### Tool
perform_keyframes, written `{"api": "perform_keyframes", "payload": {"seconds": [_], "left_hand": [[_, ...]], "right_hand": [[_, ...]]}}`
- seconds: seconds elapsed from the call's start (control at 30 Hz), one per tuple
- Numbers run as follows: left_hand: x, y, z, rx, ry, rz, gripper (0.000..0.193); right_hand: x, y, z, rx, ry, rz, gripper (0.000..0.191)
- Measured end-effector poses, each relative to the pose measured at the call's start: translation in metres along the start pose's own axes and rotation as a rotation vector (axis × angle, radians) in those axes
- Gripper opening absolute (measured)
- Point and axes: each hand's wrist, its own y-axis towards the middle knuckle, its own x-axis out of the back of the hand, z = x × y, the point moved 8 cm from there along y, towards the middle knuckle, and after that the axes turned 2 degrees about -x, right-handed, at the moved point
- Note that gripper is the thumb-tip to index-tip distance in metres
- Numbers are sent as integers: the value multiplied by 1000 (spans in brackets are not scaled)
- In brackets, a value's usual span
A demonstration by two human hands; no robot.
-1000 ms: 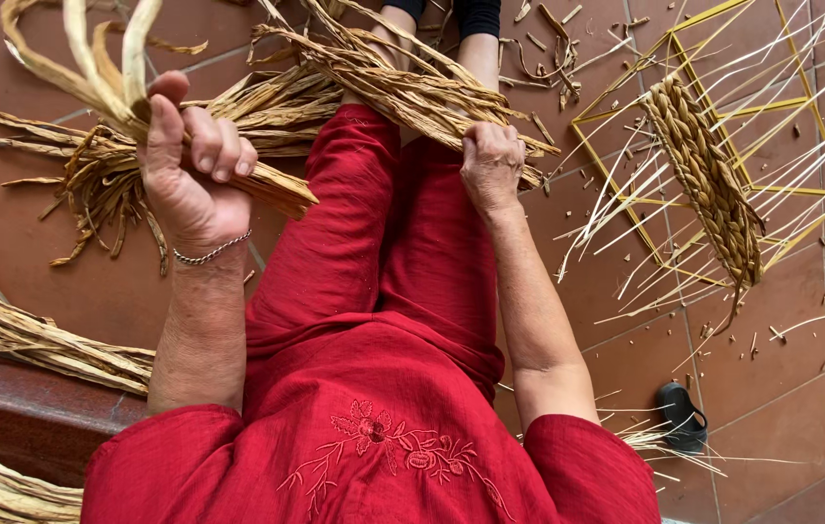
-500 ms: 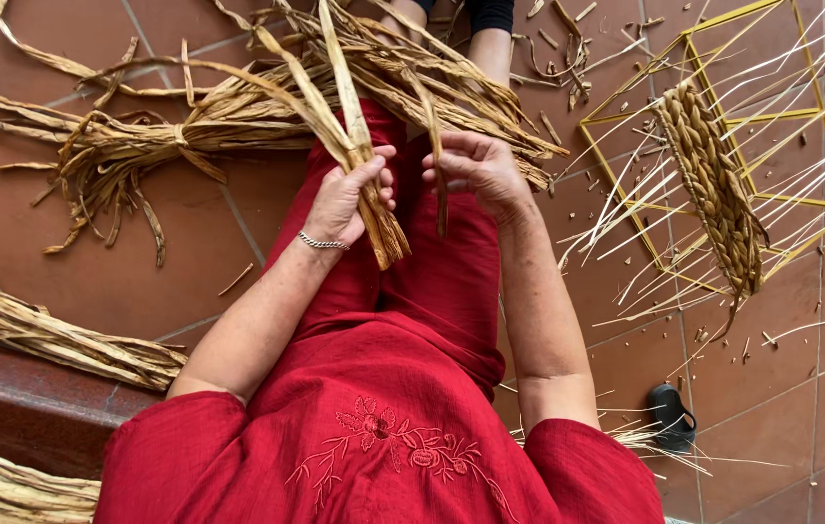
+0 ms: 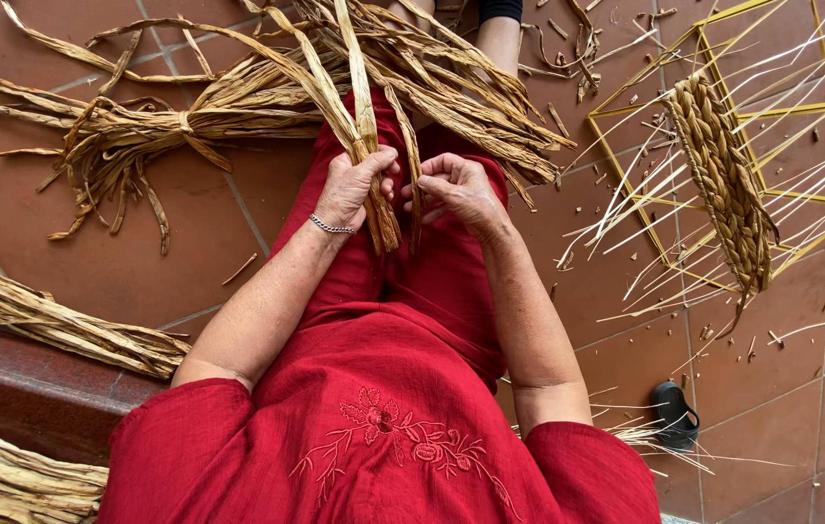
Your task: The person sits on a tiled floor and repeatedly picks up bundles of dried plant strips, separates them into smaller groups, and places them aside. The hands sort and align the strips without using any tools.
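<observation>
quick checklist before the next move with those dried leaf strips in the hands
1. Left hand grips the dried leaf strips: ok, closed around them above the lap.
2. Right hand has a strand: ok, fingers pinch a thin strip beside the left hand.
3. Lower ends of the strips even: cannot tell, they overlap.
4. Spare material at hand: ok, a tied bundle lies on the tiled floor.
5. Strips free of the loose pile across the legs: not ok, their long ends run up into it.
6. Half-woven frame out of the way: ok, it lies off to the side.
</observation>
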Motion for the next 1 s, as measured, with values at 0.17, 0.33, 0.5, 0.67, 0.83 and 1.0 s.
{"api": "perform_keyframes", "payload": {"seconds": [0.17,0.33,0.5,0.67,0.83,1.0], "left_hand": [[-3,1,5,-29,74,48,19],[5,4,3,-52,16,31,23],[8,7,-3,-47,-8,12,22],[-3,4,4,-32,120,25,25],[-6,-1,-14,-92,-10,38,24],[-4,-8,-26,-75,-95,70,20]], "right_hand": [[-6,-6,-9,7,-12,18,21],[-7,-10,-24,22,-3,-11,19],[-6,-19,-32,5,84,-4,20],[-14,-24,-27,53,164,45,25],[-14,-23,-19,208,44,-2,28],[55,-29,37,548,-371,-317,18]]}}
